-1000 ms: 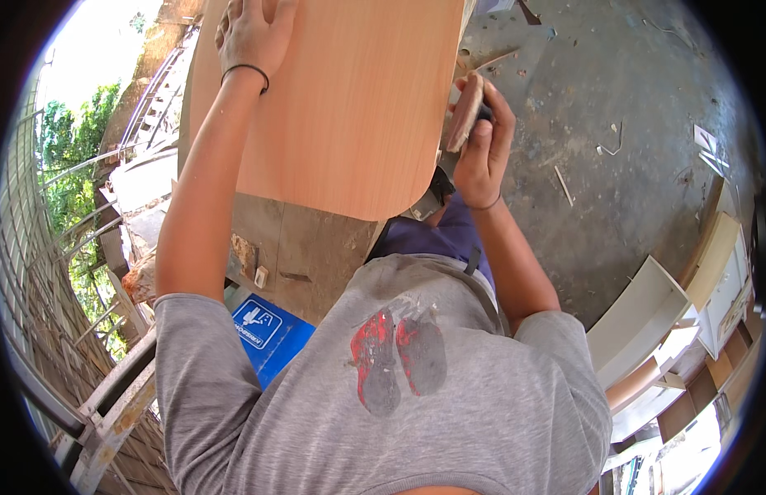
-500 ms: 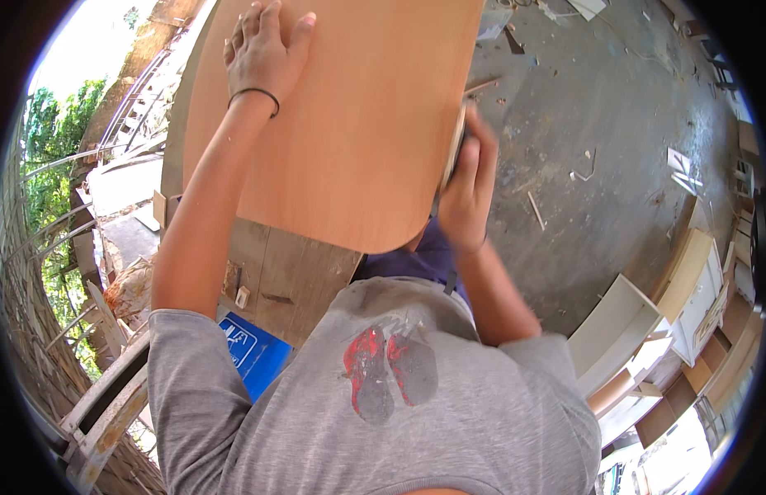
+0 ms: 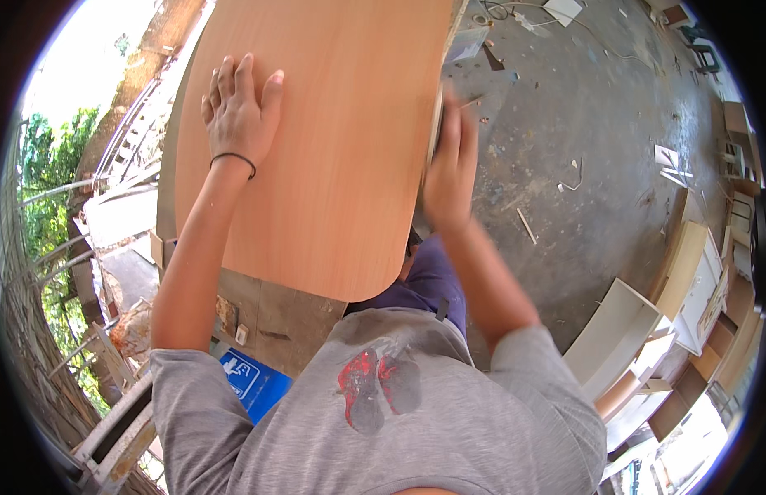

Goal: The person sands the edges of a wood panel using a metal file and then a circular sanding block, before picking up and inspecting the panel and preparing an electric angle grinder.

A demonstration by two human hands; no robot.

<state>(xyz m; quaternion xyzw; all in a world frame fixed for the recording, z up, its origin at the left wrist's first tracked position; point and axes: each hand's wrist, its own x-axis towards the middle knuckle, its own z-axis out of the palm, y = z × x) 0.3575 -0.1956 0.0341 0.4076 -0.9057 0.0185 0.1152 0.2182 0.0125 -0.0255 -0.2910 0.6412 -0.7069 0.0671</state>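
A wood-grain panel [image 3: 317,157] with rounded near corners lies flat in front of me. My left hand [image 3: 241,115] rests palm down on its left part, fingers stretched out and slightly apart; a dark band circles that wrist. At the panel's right edge, my right hand [image 3: 451,169] is closed around a dark flat block [image 3: 437,132] pressed along the edge. Most of this block is hidden by the fingers, and motion blurs the hand, so its exact kind is unclear.
Under the panel is a worn wooden surface [image 3: 267,309], with a blue printed box [image 3: 252,384] near my left elbow. Scraps and a thin stick [image 3: 527,225] litter the concrete floor [image 3: 556,140]. Pale cabinet parts [image 3: 614,334] stand at the right.
The panel appears lower in view, showing more of its near end. My left hand stays flat on it. My right hand, with the block, has slid farther along the edge, away from me.
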